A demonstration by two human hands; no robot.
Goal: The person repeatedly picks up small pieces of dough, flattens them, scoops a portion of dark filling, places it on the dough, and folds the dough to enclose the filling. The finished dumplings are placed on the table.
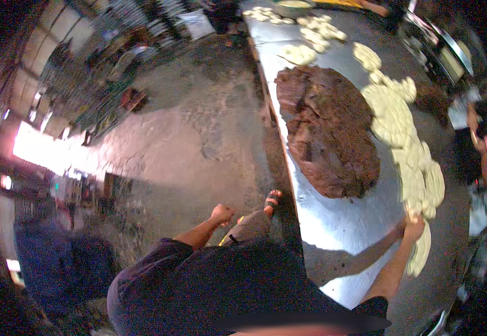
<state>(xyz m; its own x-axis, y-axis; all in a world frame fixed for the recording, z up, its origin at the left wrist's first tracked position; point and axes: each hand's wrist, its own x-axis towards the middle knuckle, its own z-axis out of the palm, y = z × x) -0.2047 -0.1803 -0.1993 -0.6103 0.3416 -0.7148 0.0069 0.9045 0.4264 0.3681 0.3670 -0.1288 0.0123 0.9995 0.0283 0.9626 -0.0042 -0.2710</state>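
Note:
Out over the metal table [331, 227], my right hand [414, 229] grips the near part of a long row of pale dough [405, 172]. A strip of dough [420, 252] extends past that hand towards me. My left hand [222, 214] hangs beside my body above the floor, away from the table. Its fingers look curled, but blur hides whether they are closed; nothing shows in it. A large, lumpy dark brown mass [331, 134], perhaps dough or filling, lies between the table's edge and the pale row.
Small dough pieces [319, 31] and a bowl [294, 6] occupy the far end of the table. Other people's arms [474, 122] show beyond the right side. Left of the table edge [283, 143] is a bare floor [176, 138] with bright daylight [50, 149] from an opening.

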